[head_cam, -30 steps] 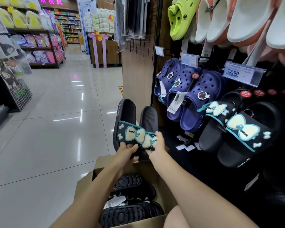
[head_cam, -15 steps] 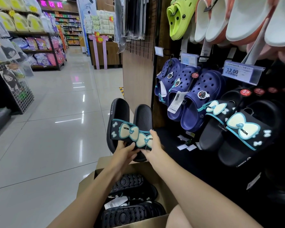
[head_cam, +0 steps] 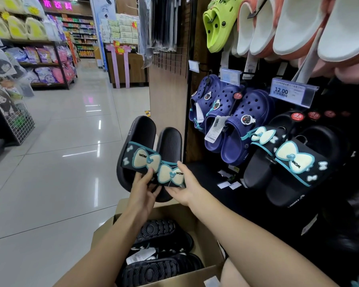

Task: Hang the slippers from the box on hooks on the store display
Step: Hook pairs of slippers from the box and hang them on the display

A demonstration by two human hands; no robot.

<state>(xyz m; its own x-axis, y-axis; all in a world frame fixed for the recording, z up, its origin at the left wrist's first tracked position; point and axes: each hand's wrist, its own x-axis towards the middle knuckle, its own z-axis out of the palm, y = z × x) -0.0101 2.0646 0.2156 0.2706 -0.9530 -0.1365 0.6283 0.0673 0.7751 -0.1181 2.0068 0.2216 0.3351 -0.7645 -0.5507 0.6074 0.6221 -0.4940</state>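
I hold a pair of black slippers (head_cam: pixel 142 139) with cream bows and teal trim upright above an open cardboard box (head_cam: pixel 197 276). My left hand (head_cam: pixel 142 194) grips the lower part of the left slipper. My right hand (head_cam: pixel 184 188) holds the bow strap of the right slipper. More black slippers (head_cam: pixel 162 268) lie soles-up inside the box. Matching black bow slippers (head_cam: pixel 286 162) hang on the store display to the right, below a price tag (head_cam: pixel 291 92) reading 12.00.
Navy clogs (head_cam: pixel 234 117) hang left of the black pairs; lime green clogs (head_cam: pixel 219 23) and white-soled slippers (head_cam: pixel 298 23) hang above. A wooden end panel (head_cam: pixel 167 100) with wire grid stands behind the held pair. A tiled aisle (head_cam: pixel 50 162) runs left, past shelves (head_cam: pixel 39 52).
The held pair has shifted slightly left and lower in view, and my hands have adjusted their grip on the straps. The box contents have not moved.
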